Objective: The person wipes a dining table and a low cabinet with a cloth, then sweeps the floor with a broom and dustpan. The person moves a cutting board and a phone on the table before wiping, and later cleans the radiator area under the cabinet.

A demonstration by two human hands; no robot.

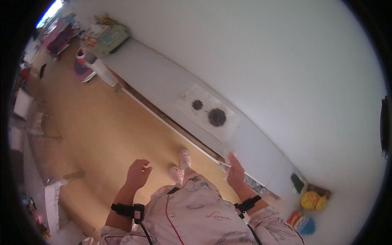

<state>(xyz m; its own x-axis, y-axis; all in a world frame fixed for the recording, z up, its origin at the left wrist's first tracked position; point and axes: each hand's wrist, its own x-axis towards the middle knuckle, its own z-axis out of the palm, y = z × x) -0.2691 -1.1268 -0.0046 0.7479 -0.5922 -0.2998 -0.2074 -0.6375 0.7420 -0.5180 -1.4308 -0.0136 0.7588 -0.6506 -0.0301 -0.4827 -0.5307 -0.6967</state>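
My left hand [139,174] hovers over the wooden floor to the left of my body, with loosely curled fingers, a gap by the thumb, and nothing visible in it. At the front edge of a long pale ledge [257,143], my right hand [235,170] is bent partly closed. Beside its fingers shows a small thin white piece [224,164], too blurred to name. Farther along the ledge lies a whitish sheet [228,130] bearing two dark round patches, the larger one [217,117] nearer my right hand. Neither hand touches the sheet.
A plain wall [261,53] rises behind the ledge. Toward the far left are a green patterned bag [114,38] and a red and purple object [83,68]. A yellow plush toy [313,201] sits at the right. White furniture [51,200] stands on the left.
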